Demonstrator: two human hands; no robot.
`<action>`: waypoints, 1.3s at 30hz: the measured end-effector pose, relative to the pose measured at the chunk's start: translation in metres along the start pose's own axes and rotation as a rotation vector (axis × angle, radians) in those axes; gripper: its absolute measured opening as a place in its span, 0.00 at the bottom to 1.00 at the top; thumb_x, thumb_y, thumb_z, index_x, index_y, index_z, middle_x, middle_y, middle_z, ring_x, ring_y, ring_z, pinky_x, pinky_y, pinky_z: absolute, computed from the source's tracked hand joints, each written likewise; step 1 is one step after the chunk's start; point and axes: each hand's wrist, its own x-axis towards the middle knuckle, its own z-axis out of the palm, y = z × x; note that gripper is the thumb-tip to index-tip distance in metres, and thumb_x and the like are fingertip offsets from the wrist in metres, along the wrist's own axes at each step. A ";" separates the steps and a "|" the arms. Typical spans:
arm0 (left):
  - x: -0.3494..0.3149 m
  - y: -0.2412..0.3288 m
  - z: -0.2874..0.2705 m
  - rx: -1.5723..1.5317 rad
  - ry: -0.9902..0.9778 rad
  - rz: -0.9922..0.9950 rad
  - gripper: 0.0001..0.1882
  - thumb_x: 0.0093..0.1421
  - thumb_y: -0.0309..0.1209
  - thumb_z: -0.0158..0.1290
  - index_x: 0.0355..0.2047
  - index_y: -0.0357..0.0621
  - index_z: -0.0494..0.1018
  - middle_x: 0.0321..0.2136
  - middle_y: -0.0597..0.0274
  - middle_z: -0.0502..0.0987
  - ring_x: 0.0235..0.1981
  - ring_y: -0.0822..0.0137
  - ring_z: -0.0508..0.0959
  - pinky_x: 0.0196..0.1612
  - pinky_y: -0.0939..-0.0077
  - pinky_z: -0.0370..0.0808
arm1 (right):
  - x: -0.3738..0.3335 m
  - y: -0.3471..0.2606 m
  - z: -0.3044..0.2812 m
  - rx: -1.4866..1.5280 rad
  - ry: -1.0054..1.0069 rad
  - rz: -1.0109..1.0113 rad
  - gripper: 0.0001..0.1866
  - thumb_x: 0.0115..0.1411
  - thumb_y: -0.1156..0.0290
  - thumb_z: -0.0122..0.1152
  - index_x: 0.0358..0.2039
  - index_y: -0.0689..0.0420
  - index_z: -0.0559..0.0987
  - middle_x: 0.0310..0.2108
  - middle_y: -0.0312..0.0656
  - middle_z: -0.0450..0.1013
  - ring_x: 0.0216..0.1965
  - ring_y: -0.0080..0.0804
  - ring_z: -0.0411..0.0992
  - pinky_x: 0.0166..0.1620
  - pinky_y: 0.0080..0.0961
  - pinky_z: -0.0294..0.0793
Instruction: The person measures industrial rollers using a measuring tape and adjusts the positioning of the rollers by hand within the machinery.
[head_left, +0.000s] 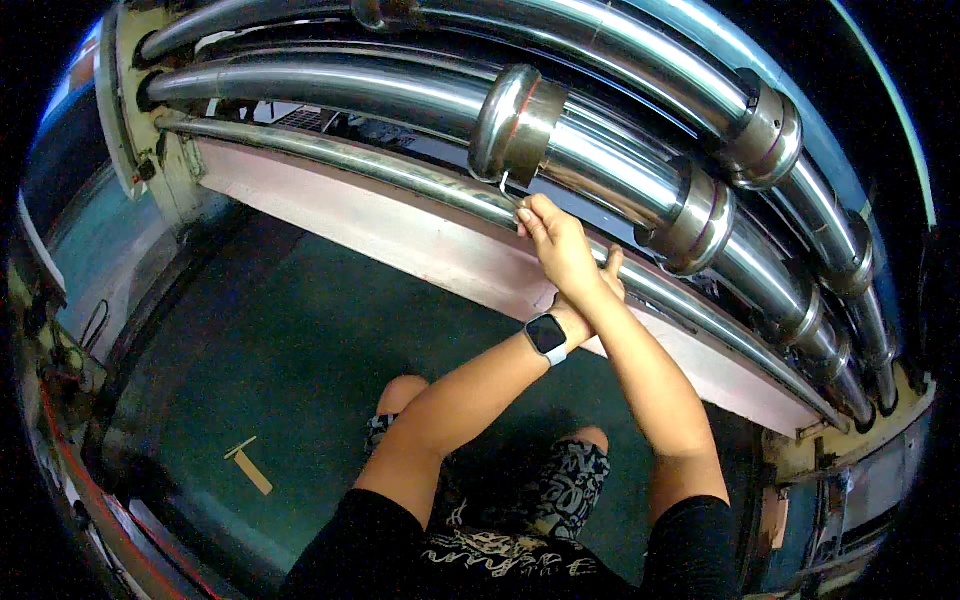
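My right hand (558,250) is closed in a pinch on a thin bent metal rod that looks like a hex key (504,183). The key's upper end meets the underside of a ring-shaped metal collar (535,130) around a thick polished shaft (615,170). Crossed beneath my right forearm is my left arm, with a watch on its wrist. My left hand (612,283) is at the thin lower bar (655,290), a finger stretched out beside it. Its other fingers are mostly hidden, so I cannot tell whether they touch the bar.
More polished shafts run above, with further collars (690,220) to the right. A pale beam (330,205) lies along the near side of the thin bar. Machine end frames stand left (165,170) and right (890,430). A cardboard strip (253,472) lies on the dark green floor.
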 end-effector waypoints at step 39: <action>0.006 -0.019 -0.050 -0.081 -0.111 0.070 0.21 0.54 0.28 0.37 0.47 0.27 0.58 0.21 0.43 0.74 0.22 0.49 0.75 0.22 0.60 0.73 | 0.102 -0.137 -0.048 -1.050 -0.597 0.125 0.19 0.55 0.57 0.49 0.23 0.61 0.75 0.17 0.49 0.69 0.21 0.40 0.69 0.27 0.32 0.68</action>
